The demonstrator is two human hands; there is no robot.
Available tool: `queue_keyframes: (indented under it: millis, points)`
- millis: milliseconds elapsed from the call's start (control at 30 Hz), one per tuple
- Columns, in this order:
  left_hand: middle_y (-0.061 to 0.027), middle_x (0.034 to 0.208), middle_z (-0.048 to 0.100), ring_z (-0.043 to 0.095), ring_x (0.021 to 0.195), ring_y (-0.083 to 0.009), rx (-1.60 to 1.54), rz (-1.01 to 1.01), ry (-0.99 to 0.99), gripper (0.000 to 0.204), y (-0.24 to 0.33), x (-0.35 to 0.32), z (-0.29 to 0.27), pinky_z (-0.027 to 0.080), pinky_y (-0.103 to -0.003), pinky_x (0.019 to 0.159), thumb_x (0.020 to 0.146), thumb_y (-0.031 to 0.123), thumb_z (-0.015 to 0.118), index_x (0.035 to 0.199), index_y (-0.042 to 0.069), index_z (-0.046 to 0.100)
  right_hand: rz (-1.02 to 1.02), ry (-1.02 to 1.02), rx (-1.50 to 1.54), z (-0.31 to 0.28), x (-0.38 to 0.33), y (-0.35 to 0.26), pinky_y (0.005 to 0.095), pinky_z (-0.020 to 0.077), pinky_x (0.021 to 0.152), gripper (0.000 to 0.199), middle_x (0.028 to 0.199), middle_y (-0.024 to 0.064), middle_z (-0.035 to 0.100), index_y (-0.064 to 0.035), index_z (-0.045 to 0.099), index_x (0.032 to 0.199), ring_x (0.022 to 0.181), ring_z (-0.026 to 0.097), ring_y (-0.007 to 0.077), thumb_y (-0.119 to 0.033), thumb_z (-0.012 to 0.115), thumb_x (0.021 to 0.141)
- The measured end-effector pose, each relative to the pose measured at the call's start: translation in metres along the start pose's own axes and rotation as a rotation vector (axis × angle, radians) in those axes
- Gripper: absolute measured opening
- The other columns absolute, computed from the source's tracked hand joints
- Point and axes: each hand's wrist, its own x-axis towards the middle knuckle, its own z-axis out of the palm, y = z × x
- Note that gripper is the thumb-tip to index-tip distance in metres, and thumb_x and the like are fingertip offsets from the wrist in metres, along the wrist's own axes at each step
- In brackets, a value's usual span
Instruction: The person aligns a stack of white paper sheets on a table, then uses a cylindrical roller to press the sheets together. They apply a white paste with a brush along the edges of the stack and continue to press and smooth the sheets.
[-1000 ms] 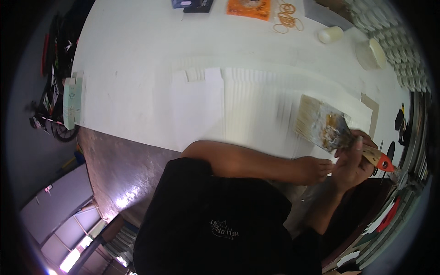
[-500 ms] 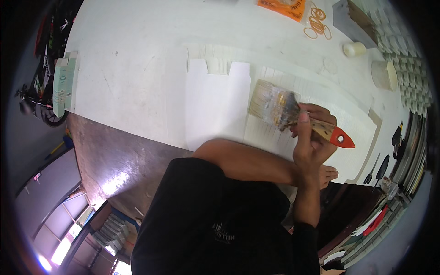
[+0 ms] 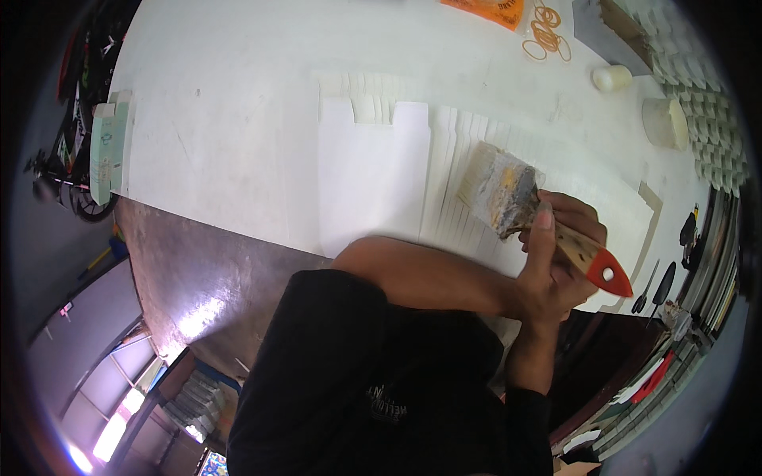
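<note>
My right hand (image 3: 565,250) is closed round a wide, flat paintbrush (image 3: 573,242) with a wooden handle and red end. Its bristles rest on or just over a row of overlapping white card sheets (image 3: 447,174); I cannot tell whether they touch. Whitish residue coats the ferrule. The leftmost sheet (image 3: 373,182) shows its full width, with a notch cut in its far edge. My left forearm (image 3: 429,274) crosses along the table's near edge. The left hand lies behind my right wrist, its fingers hidden.
At the far right of the white table (image 3: 214,119) are rubber bands (image 3: 545,36), an orange packet (image 3: 488,11), a grey box (image 3: 609,36), a small pale roll (image 3: 612,78) and a larger one (image 3: 665,123). Scissors (image 3: 644,289) and a dark-bladed tool (image 3: 663,283) lie at right.
My right hand has moved the paintbrush rightward and slightly nearer over the sheets, uncovering more of their edges. The left fingers, visible before, are now hidden behind the right hand.
</note>
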Motion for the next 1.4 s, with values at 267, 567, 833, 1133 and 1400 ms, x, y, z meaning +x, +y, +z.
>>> queue_keyframes:
  millis: [267, 567, 833, 1133, 1400]
  points:
    - [-0.0242, 0.143, 0.061, 0.054, 0.14, -0.0356, -2.272, -0.711, 0.624, 0.029, 0.059, 0.002, 0.029, 0.037, -0.043, 0.123, 0.096, 0.015, 0.058, 0.113, -0.005, 0.071, 0.045, -0.095, 0.323, 0.03, 0.017, 0.001, 0.0256, 0.0569, 0.069, 0.019, 0.109, 0.0177, 0.07, 0.0049, 0.056, 0.107, 0.088, 0.07, 0.0171, 0.006, 0.07, 0.095]
    - [-0.0259, 0.136, 0.066, 0.059, 0.133, -0.0371, -3.337, -1.161, 0.743, 0.026, 0.063, 0.0, 0.058, 0.039, -0.045, 0.122, 0.093, 0.014, 0.062, 0.101, -0.006, 0.076, 0.067, 0.042, 0.335, 0.04, 0.014, -0.011, 0.0255, 0.0555, 0.068, 0.013, 0.099, 0.0158, 0.071, 0.0036, 0.062, 0.096, 0.087, 0.07, 0.0162, 0.003, 0.074, 0.092]
    - [-0.023, 0.143, 0.063, 0.057, 0.138, -0.0349, -3.402, -0.988, 0.695, 0.036, 0.047, 0.005, 0.033, 0.034, -0.044, 0.127, 0.098, 0.016, 0.054, 0.117, -0.007, 0.075, 0.04, 0.027, 0.295, 0.041, 0.014, -0.013, 0.0237, 0.0555, 0.065, 0.015, 0.101, 0.0157, 0.071, 0.0037, 0.06, 0.099, 0.08, 0.071, 0.0143, 0.004, 0.073, 0.092]
    - [-0.0217, 0.143, 0.064, 0.056, 0.139, -0.0335, -3.407, -0.922, 0.64, 0.038, 0.07, -0.003, 0.069, 0.036, -0.045, 0.125, 0.098, 0.019, 0.055, 0.118, -0.007, 0.074, -0.055, 0.003, 0.26, 0.046, 0.018, -0.008, 0.0266, 0.0575, 0.064, 0.013, 0.098, 0.0149, 0.072, 0.0033, 0.061, 0.095, 0.074, 0.072, 0.0153, 0.004, 0.074, 0.091]
    - [-0.0237, 0.145, 0.06, 0.049, 0.145, -0.0341, -3.345, -0.888, 0.701, 0.046, 0.071, 0.0, 0.053, 0.034, -0.044, 0.126, 0.1, 0.023, 0.055, 0.129, -0.011, 0.065, 0.04, 0.042, 0.264, 0.004, -0.005, -0.018, 0.0341, 0.0599, 0.075, 0.012, 0.102, 0.0163, 0.069, 0.0054, 0.066, 0.099, 0.088, 0.071, 0.0246, -0.006, 0.07, 0.099]
